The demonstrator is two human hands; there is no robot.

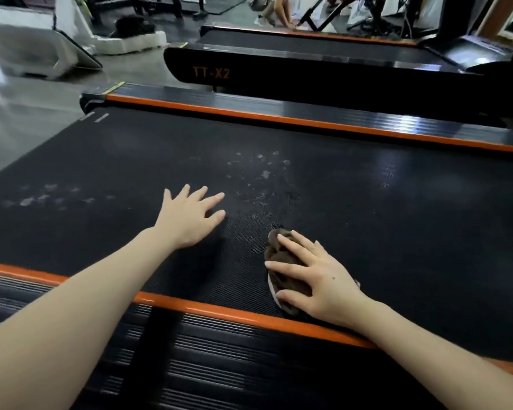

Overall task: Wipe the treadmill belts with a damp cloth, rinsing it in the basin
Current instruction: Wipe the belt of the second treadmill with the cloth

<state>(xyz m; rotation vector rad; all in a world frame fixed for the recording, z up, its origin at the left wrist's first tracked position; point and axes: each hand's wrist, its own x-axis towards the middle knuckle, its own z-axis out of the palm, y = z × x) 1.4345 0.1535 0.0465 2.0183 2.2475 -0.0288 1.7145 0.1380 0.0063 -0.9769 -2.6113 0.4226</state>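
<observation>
- Cloth (282, 257) lies bunched on the belt (382, 208), near its edge, under our right hand (320, 281), fingers (293, 245) spread, pressing.
- Our left hand (190, 221) rests flat, empty.
- Bunched so, it may skip the pale marks (262, 173).

I see the brown cloth (282, 261) bunched under my right hand (314, 279), its crumpled end poking out past the fingertips and a pale edge showing beside the thumb. It lies on the black, textured treadmill belt (367, 202). Pale dusty smudges (264, 173) mark the belt just beyond both hands, and more lie to the left of my left hand (190, 220), which rests flat on it.
</observation>
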